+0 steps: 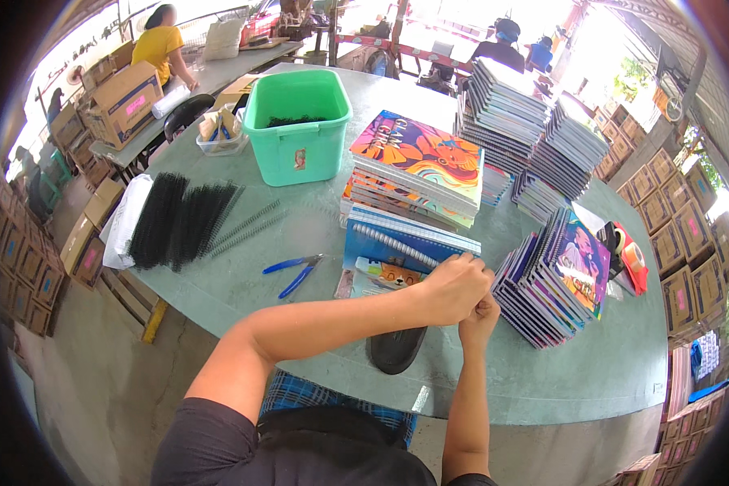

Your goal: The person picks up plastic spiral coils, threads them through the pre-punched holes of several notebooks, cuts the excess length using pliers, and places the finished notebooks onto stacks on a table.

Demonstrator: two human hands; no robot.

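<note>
A person's bare hands meet over a cluttered grey-green table (591, 389), seen from above. The left hand (452, 290) reaches in across the body, fingers curled and drawn together; the right hand (478, 322) sits just beyond and below it, fingers bent inward too. Both look clenched as if pinching something small (the fingertips mask it, so I cannot tell what).

Under and beside the left hand lies a blue notebook (356, 248), near the front of the table, with a pale spiral coil (393, 245) running slantwise along it toward that hand. Next to it is a cover with an orange cartoon animal face (398, 276).

The coil looks light and springy, likely to flex or twist if squeezed midway, so a fingertip pinch close to its end should suit it best. The notebook seems fairly stiff as a block, but its glossy cover may slide and its page corners could crease; a flat palm, or a thumb-and-finger hold on the edge away from the coil, would be safer.

Further left lie blue-handled pliers (300, 279) and a heap of black coils (166, 223), with a green bin (300, 150) behind; spiral notebooks (543, 283) lean in a stack at right
</note>
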